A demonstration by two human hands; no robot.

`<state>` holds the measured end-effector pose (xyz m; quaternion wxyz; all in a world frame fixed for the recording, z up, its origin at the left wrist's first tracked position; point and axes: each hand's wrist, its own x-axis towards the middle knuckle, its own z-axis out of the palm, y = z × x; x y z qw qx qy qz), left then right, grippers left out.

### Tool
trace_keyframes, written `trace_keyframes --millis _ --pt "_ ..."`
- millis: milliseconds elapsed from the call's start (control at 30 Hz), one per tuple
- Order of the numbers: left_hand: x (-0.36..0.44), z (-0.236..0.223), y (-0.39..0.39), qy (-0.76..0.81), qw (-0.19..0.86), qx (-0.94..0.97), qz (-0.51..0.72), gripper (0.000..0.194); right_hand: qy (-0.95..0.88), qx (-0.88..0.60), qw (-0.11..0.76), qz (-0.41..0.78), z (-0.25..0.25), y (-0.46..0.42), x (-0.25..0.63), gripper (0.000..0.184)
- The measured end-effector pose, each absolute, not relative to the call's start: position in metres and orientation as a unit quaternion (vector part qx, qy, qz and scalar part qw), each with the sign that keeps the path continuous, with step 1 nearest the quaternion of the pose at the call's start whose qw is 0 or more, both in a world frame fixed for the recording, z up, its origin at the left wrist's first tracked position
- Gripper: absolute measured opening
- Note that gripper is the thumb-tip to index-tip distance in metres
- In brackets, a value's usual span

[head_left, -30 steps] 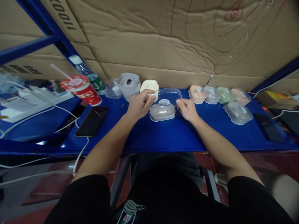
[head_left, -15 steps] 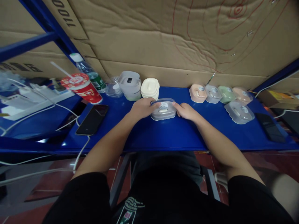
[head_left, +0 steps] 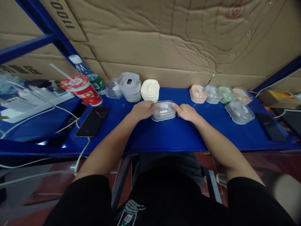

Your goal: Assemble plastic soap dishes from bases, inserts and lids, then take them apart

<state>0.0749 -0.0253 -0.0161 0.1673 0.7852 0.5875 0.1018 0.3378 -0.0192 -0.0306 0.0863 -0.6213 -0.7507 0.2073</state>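
Note:
A translucent plastic container point(head_left: 164, 115) with a clear lid and a round label sits on the blue table in front of me. My left hand point(head_left: 144, 110) grips its left side, thumb on the lid. On the opposite side my right hand point(head_left: 185, 111) holds it the same way, thumb at the lid's edge. The fingers beneath are partly hidden. Just behind the container stands a stack of cream lids or trays point(head_left: 150, 90), and left of that a stack of grey containers point(head_left: 129, 86).
Several lidded containers, including a peach one point(head_left: 198, 94) and a green one point(head_left: 227, 94), line the back right, a clear-lidded one point(head_left: 240, 113) before them. Phones lie left point(head_left: 92, 121) and right point(head_left: 270, 127). A red cup point(head_left: 87, 94) and a bottle point(head_left: 91, 75) stand at left near cables.
The view has shifted slightly. Both hands stay on the container in nearly the same place, with the right thumb a little further onto the lid.

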Motion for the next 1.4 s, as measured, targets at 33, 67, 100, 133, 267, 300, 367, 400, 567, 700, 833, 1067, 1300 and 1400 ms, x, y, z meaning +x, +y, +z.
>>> trace_keyframes --millis 33,67,100,133,267,300,367,400,567,700,833,1067,1300,1400 --pt "0.075 -0.016 -0.025 0.588 0.168 0.785 0.101 0.059 -0.752 -0.620 0.089 0.207 -0.031 -0.019 0.338 0.085" --pt "0.074 -0.016 -0.025 0.588 0.170 0.784 0.099 0.058 -0.752 -0.618 0.093 0.208 -0.032 -0.018 0.339 0.086" --pt "0.074 -0.016 -0.025 0.589 0.175 0.783 0.097 0.057 -0.753 -0.616 0.096 0.211 -0.032 -0.018 0.339 0.086" --pt "0.074 -0.015 -0.025 0.589 0.184 0.781 0.095 0.055 -0.753 -0.614 0.098 0.215 -0.032 -0.018 0.339 0.087" --pt "0.074 -0.014 -0.028 0.582 0.243 0.771 0.093 0.049 -0.752 -0.607 0.106 0.234 -0.032 -0.015 0.338 0.086" --pt "0.075 -0.014 -0.028 0.579 0.255 0.768 0.097 0.048 -0.750 -0.609 0.112 0.232 -0.033 -0.013 0.338 0.085" --pt "0.078 -0.015 -0.029 0.574 0.279 0.762 0.108 0.046 -0.746 -0.617 0.138 0.209 -0.035 -0.006 0.341 0.079" --pt "0.080 -0.015 -0.030 0.569 0.297 0.758 0.113 0.046 -0.743 -0.623 0.157 0.188 -0.036 -0.002 0.343 0.076" --pt "0.091 -0.019 -0.030 0.523 0.414 0.729 0.152 0.047 -0.696 -0.651 0.300 0.047 -0.032 0.010 0.358 0.063" --pt "0.090 -0.022 -0.027 0.544 0.383 0.714 0.216 0.051 -0.763 -0.543 0.351 0.010 -0.024 -0.014 0.349 0.056" --pt "0.081 -0.027 -0.020 0.600 0.205 0.718 0.288 0.050 -0.896 -0.384 0.224 -0.007 -0.026 -0.030 0.331 0.052" --pt "0.068 -0.040 -0.002 0.632 0.141 0.726 0.231 0.069 -0.834 -0.506 0.212 -0.064 -0.032 -0.001 0.365 0.044" --pt "0.065 -0.049 0.008 0.608 0.142 0.719 0.305 0.038 -0.850 -0.473 0.229 -0.033 -0.031 -0.009 0.357 0.052" --pt "0.064 -0.043 0.004 0.591 0.134 0.719 0.341 0.031 -0.866 -0.438 0.240 -0.015 -0.031 -0.015 0.347 0.058"
